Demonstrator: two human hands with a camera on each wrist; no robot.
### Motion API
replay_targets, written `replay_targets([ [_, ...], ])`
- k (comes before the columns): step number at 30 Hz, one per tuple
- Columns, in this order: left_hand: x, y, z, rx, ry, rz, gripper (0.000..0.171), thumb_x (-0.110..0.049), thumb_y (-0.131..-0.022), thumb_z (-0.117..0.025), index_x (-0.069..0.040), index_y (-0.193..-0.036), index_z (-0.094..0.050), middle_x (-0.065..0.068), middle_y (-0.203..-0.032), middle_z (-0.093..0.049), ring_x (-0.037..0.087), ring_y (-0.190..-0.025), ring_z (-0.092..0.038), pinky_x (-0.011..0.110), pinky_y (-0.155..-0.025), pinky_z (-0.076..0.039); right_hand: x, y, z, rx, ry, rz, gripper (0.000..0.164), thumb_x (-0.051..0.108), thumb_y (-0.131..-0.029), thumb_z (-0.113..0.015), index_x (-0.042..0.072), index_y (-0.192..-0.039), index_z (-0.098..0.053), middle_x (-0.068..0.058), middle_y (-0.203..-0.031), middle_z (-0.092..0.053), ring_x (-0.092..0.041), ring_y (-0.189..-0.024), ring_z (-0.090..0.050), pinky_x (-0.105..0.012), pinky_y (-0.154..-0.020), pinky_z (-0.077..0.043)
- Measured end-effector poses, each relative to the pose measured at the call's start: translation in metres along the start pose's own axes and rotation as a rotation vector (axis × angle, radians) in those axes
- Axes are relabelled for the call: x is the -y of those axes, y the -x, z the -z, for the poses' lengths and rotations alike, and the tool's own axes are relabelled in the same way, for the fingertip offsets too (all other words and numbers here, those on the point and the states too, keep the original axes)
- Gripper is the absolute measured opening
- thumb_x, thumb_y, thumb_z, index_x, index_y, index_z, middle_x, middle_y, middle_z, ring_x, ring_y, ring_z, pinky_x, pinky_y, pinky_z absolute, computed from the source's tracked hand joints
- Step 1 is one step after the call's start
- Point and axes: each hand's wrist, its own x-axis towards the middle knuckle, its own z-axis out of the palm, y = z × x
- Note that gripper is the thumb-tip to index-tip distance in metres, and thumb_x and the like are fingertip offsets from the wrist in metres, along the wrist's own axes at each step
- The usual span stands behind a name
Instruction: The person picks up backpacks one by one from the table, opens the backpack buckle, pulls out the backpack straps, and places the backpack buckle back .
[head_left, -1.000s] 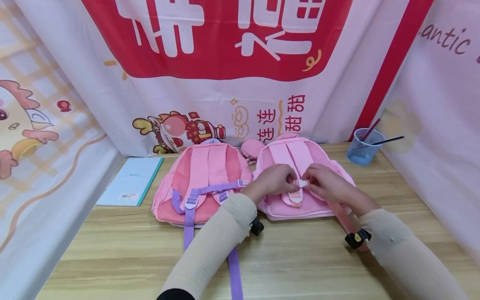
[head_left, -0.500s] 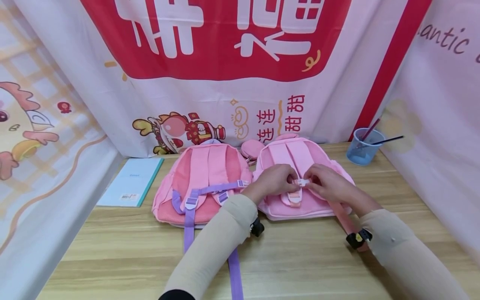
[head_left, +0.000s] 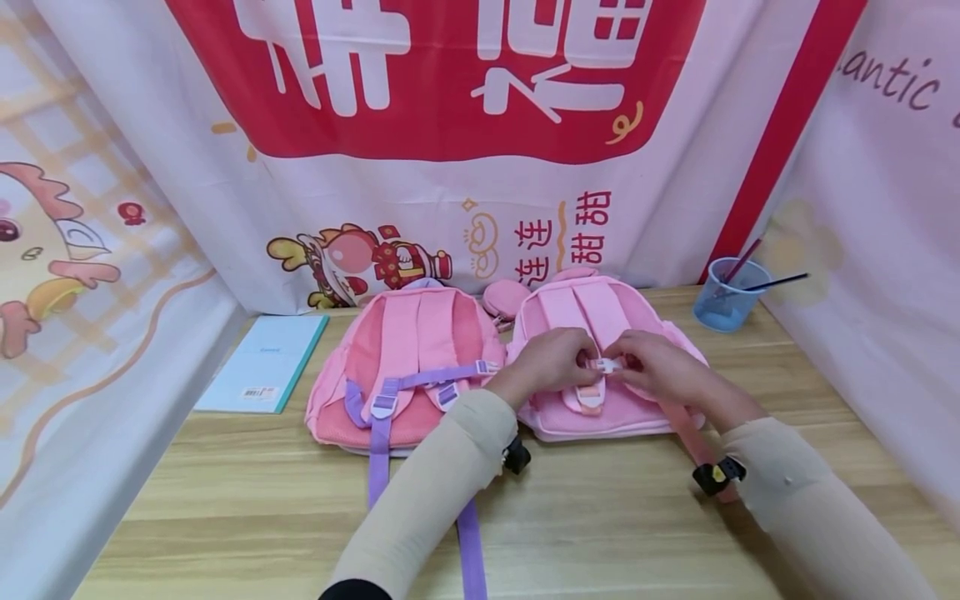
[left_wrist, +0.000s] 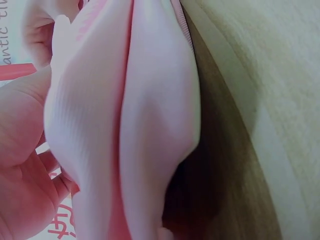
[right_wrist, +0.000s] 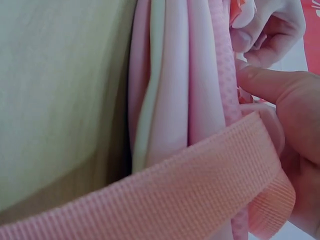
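Note:
A light pink backpack (head_left: pixel 637 417) lies on the table with its shoulder straps facing up. Over those straps my left hand (head_left: pixel 551 360) and right hand (head_left: pixel 663 368) meet at a small white buckle (head_left: pixel 607 365). The left fingers pinch its left end and the right fingers pinch its right end. Fingertips partly cover the buckle, so I cannot tell whether its halves are fully joined. An orange webbing strap (right_wrist: pixel 200 175) hangs below my right hand in the right wrist view. In the left wrist view, the backpack's padded side (left_wrist: pixel 155 100) stands beside my left hand.
Left of my arms lies another pink backpack (head_left: pixel 401 333) with purple straps (head_left: pixel 378 454) trailing toward the table's front. A round pink pouch (head_left: pixel 504 298) sits behind both bags. A light blue notebook (head_left: pixel 258 362) is at far left; a blue cup (head_left: pixel 727 300) with pens stands back right.
Both hands stay at the white buckle with only small finger shifts. The backpacks have not visibly moved.

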Motion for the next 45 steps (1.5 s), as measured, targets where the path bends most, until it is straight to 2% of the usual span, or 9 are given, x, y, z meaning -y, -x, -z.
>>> replay_targets([
  [4, 0.0, 0.0, 0.0, 0.001, 0.014, 0.009, 0.022, -0.034, -0.095, -0.083, -0.019, -0.111, -0.076, -0.008, -0.094, -0.07, 0.008, -0.088, -0.061, 0.022, -0.079, -0.048, -0.003, 0.002, 0.004, 0.005, 0.002, -0.02, 0.033, 0.017, -0.1, -0.079, 0.012, -0.131, -0.072, -0.002, -0.112, -0.071, -0.019, -0.098, -0.061, -0.039, -0.091, -0.055],
  [11, 0.0, 0.001, 0.0, 0.006, 0.021, 0.013, 0.022, -0.034, -0.096, -0.082, -0.019, -0.111, -0.076, -0.008, -0.094, -0.07, 0.008, -0.087, -0.062, 0.022, -0.079, -0.049, -0.007, 0.006, 0.009, -0.011, -0.037, -0.015, 0.047, 0.019, -0.102, -0.076, 0.013, -0.147, -0.064, -0.005, -0.12, -0.07, -0.022, -0.104, -0.061, -0.041, -0.094, -0.058],
  [14, 0.0, 0.001, 0.0, 0.005, 0.025, 0.014, 0.022, -0.035, -0.096, -0.082, -0.019, -0.11, -0.076, -0.007, -0.093, -0.07, 0.009, -0.087, -0.062, 0.022, -0.079, -0.049, -0.009, 0.007, 0.009, -0.036, -0.051, -0.009, 0.045, 0.02, -0.103, -0.075, 0.012, -0.146, -0.064, -0.006, -0.12, -0.07, -0.023, -0.103, -0.062, -0.042, -0.093, -0.059],
  [21, 0.001, 0.0, 0.0, 0.003, 0.031, 0.015, 0.022, -0.036, -0.097, -0.082, -0.019, -0.109, -0.076, -0.008, -0.093, -0.07, 0.008, -0.086, -0.062, 0.022, -0.079, -0.05, -0.013, 0.01, 0.01, -0.076, -0.095, -0.005, 0.039, 0.019, -0.103, -0.074, 0.007, -0.139, -0.065, -0.01, -0.122, -0.072, -0.026, -0.108, -0.064, -0.054, -0.1, -0.059],
  [28, 0.001, 0.001, 0.001, 0.003, 0.032, 0.01, 0.022, -0.036, -0.098, -0.081, -0.018, -0.109, -0.076, -0.008, -0.092, -0.07, 0.008, -0.086, -0.062, 0.021, -0.079, -0.049, -0.013, 0.014, 0.014, -0.071, -0.088, -0.029, 0.039, 0.021, -0.102, -0.076, 0.008, -0.138, -0.066, -0.009, -0.118, -0.069, -0.025, -0.105, -0.06, -0.038, -0.09, -0.055],
  [32, 0.001, 0.002, 0.001, 0.001, 0.042, 0.008, 0.021, -0.035, -0.098, -0.081, -0.018, -0.109, -0.076, -0.007, -0.093, -0.07, 0.008, -0.086, -0.062, 0.021, -0.079, -0.05, -0.014, 0.016, 0.017, -0.054, -0.094, -0.052, 0.041, 0.026, -0.102, -0.076, 0.01, -0.138, -0.065, -0.009, -0.12, -0.068, -0.026, -0.106, -0.061, -0.036, -0.089, -0.056],
  [36, 0.001, 0.002, 0.001, -0.002, 0.045, -0.003, 0.021, -0.034, -0.099, -0.081, -0.017, -0.109, -0.077, -0.007, -0.094, -0.07, 0.008, -0.087, -0.062, 0.021, -0.079, -0.05, -0.018, 0.02, 0.02, -0.053, -0.099, -0.059, 0.042, 0.025, -0.101, -0.077, 0.009, -0.138, -0.066, -0.012, -0.124, -0.069, -0.029, -0.111, -0.063, -0.045, -0.093, -0.061],
  [40, 0.001, 0.002, 0.001, -0.007, 0.044, -0.008, 0.021, -0.034, -0.099, -0.08, -0.017, -0.111, -0.077, -0.007, -0.095, -0.07, 0.008, -0.087, -0.062, 0.02, -0.079, -0.05, -0.023, 0.022, 0.021, -0.046, -0.087, -0.06, 0.042, 0.021, -0.1, -0.078, 0.008, -0.138, -0.067, -0.015, -0.131, -0.069, -0.033, -0.118, -0.063, -0.056, -0.1, -0.061],
  [45, 0.001, 0.002, 0.001, -0.005, 0.056, -0.006, 0.021, -0.034, -0.099, -0.08, -0.016, -0.111, -0.077, -0.006, -0.094, -0.07, 0.008, -0.087, -0.062, 0.021, -0.079, -0.05, -0.026, 0.02, 0.022, -0.017, -0.046, -0.077, 0.04, 0.026, -0.099, -0.08, 0.011, -0.135, -0.071, -0.015, -0.13, -0.069, -0.035, -0.122, -0.058, -0.057, -0.1, -0.057],
])
